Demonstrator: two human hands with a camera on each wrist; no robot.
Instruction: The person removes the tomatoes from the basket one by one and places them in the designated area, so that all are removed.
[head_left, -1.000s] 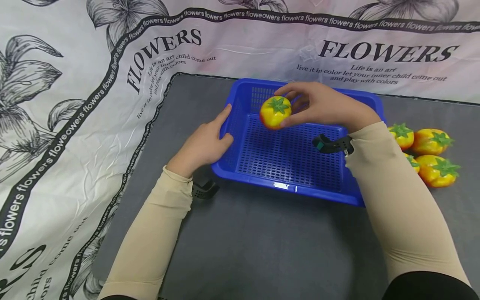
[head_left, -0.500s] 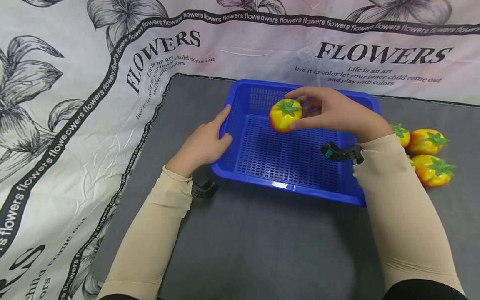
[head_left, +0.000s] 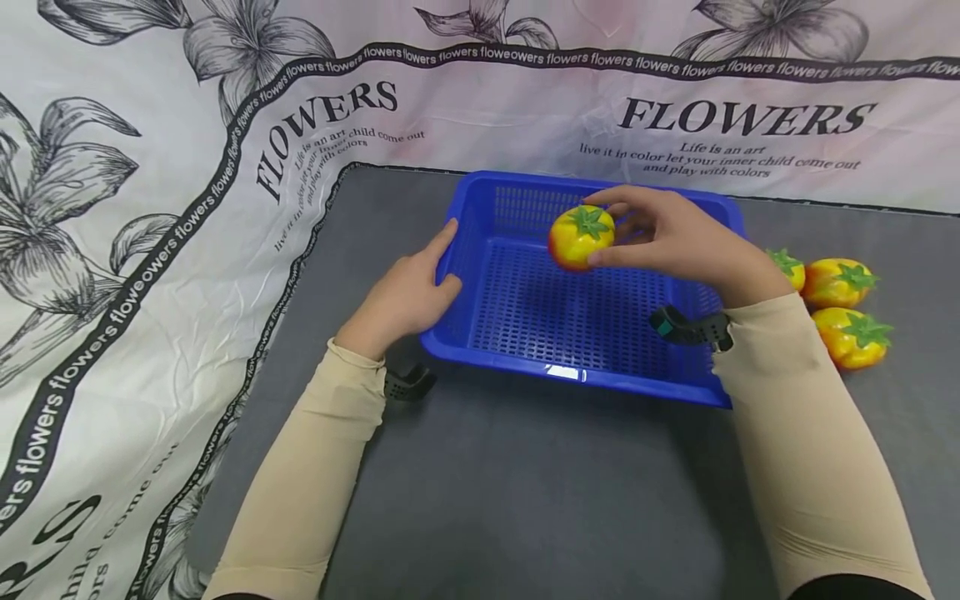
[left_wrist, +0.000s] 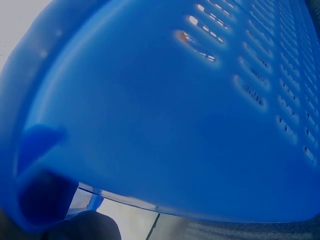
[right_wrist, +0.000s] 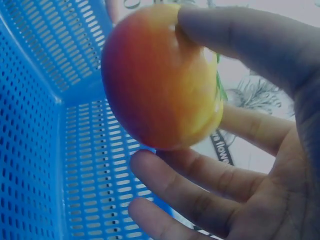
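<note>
My right hand (head_left: 675,237) pinches a yellow and red toy tomato (head_left: 581,237) with a green star-shaped top, thumb on the near side and fingers behind. It holds the tomato over the blue plastic basket (head_left: 577,375). In the right wrist view, the tomato's red side (right_wrist: 150,85) shows between the thumb (right_wrist: 225,32) and the other fingers, of which two extend below it. My left hand (head_left: 405,300) touches the basket's left rim, its index finger straight and thumb out. The left wrist view is mostly filled by the basket's wall (left_wrist: 150,115).
Several similar toy tomatoes (head_left: 851,337) lie in a cluster right of the basket, partly hidden by the right forearm. A grey mat (head_left: 540,492) lies under everything. A white cloth printed with flowers (head_left: 495,100) borders it at the back and left.
My right hand has moved to the right over the basket with the tomato still pinched. My left hand stays at the rim. The head view has shifted slightly.
</note>
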